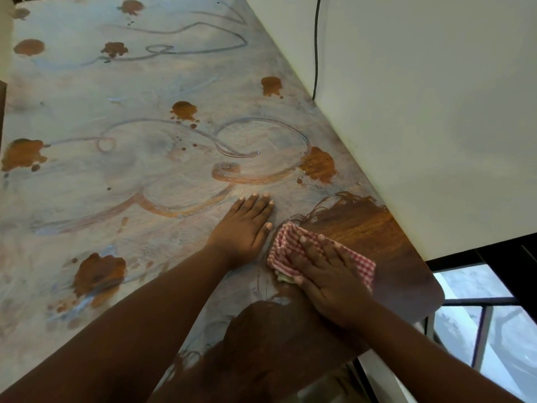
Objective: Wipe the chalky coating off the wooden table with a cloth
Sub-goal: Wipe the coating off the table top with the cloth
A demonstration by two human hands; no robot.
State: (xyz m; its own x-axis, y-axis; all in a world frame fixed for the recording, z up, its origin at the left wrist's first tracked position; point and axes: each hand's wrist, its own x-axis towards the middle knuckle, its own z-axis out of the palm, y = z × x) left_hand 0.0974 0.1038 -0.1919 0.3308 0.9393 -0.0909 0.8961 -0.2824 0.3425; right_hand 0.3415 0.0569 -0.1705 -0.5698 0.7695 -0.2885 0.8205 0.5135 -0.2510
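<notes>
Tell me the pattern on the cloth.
Red-and-white check on the cloth, seen in the head view.

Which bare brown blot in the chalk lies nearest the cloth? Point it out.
The large blot by the wall, just beyond the cloth under the right hand. The other blots lie farther off.

On the wooden worktop (363,225), whose chalky coating (87,91) is streaked with loops and bare brown patches, the right hand (328,274) presses flat on a red-checked cloth (293,242) just beside the left hand (247,225), which lies flat on the coating.
</notes>
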